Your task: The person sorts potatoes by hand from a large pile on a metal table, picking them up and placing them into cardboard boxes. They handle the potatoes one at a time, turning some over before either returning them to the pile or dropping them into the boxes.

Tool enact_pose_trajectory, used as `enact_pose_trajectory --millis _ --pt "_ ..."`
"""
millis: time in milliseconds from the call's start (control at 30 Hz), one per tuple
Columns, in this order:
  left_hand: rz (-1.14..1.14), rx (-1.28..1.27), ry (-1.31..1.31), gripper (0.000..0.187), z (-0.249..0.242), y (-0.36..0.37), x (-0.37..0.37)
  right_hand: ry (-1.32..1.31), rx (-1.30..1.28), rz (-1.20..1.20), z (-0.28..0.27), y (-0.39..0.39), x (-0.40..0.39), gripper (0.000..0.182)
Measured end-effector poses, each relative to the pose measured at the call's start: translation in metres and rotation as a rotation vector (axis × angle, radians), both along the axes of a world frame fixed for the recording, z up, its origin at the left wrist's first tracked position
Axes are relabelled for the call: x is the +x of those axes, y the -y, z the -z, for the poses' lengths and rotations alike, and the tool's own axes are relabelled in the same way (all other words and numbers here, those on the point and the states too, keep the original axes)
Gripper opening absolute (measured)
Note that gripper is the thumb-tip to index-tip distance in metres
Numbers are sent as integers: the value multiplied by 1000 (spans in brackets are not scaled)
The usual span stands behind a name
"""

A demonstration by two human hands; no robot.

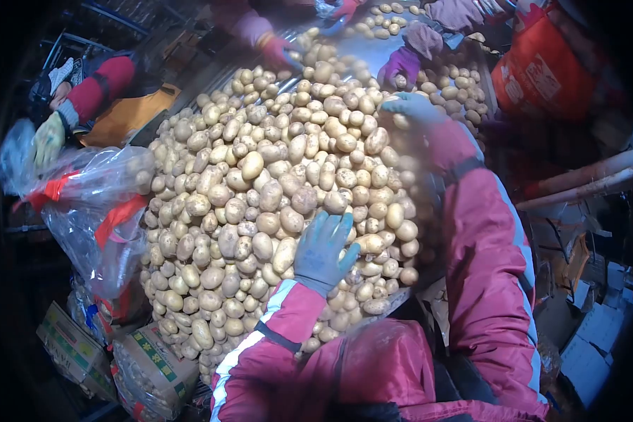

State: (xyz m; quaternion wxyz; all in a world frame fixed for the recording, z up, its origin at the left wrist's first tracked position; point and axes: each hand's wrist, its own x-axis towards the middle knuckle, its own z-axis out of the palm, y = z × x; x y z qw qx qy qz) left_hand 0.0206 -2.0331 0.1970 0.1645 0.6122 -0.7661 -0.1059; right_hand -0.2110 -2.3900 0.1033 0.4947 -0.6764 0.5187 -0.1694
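Observation:
A large heap of potatoes (260, 183) fills the middle of the view. My left hand (322, 253), in a grey and teal glove, rests on the near part of the heap with its fingers spread over the potatoes. Farther up on the right, my right hand (416, 109) reaches across the heap's edge in a similar glove, smeared by motion. A single potato (401, 122) shows just under its fingers; whether the hand grips it I cannot tell.
Opposite, co-workers' gloved hands (280, 50) reach to the heap's far edge, near a purple glove (399, 67). Left are a person's pale glove (48, 141), a clear plastic bag (95, 211) and printed bags (151, 366). An orange-red bag (541, 74) hangs upper right.

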Motion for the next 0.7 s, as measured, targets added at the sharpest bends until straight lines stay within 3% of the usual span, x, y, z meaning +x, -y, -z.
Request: enact_pose_trajectory --millis 67,133,167,200,267,400,433,467,567,633,700 --pt "5 -6 10 62 0 0 0 423 367 157 -44 -47 -24 39" --pt "18 -31 7 63 1 -1 -1 453 429 241 -52 -82 -51 29" --pt "14 -36 17 63 1 -1 -2 351 -88 -163 -32 -81 -76 23" --pt "12 -40 29 63 1 -2 -2 567 347 190 -77 -127 -77 21" --pt "23 -42 22 64 0 -2 -4 488 253 -85 -69 -151 -117 26" --pt "20 -94 20 66 -3 -3 -7 -23 445 -274 -85 -219 -185 31" --pt "12 -98 35 66 -1 -4 -7 74 644 -257 -103 -241 -190 30" --pt "5 -103 50 66 1 -5 -7 -82 484 -327 -87 -250 -209 32" --pt "0 -93 59 65 3 -7 -7 -101 517 -180 -108 -253 -215 30" --pt "-2 -102 66 65 2 -6 -6 -21 353 60 -94 -226 -201 32" --pt "14 -111 35 65 -1 -4 -6 46 251 139 -91 -197 -162 34"
